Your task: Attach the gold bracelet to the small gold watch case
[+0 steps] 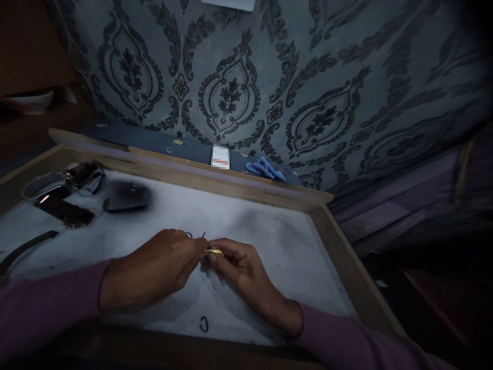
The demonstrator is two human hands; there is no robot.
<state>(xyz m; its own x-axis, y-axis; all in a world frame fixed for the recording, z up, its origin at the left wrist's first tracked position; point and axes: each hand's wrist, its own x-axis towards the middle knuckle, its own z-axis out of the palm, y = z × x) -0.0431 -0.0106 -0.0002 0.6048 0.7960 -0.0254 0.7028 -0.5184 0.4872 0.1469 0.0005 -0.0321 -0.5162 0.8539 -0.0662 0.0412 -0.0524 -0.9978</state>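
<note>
Over the white surface of the wooden-framed tray (304,257), my two hands meet at the fingertips. My right hand (242,264) is closed, pinching a small gold-coloured metal piece (214,251) between thumb and fingers. Beside it my left hand (154,267) is closed in a pinch against the left end of that piece. A thin dark cord (188,235) sticks up in a loop behind the left fingers, and its grip is partly hidden. Nearer the front edge lies a short curled dark piece (204,324), apart from both hands.
At the tray's left are several dark, shiny objects (65,208), a clear round dish (42,185) and a dark curved strip (26,252). A dark stain (129,192) marks the surface. Behind the rim (185,167) sit a small white box (221,156) and a blue cloth (265,168).
</note>
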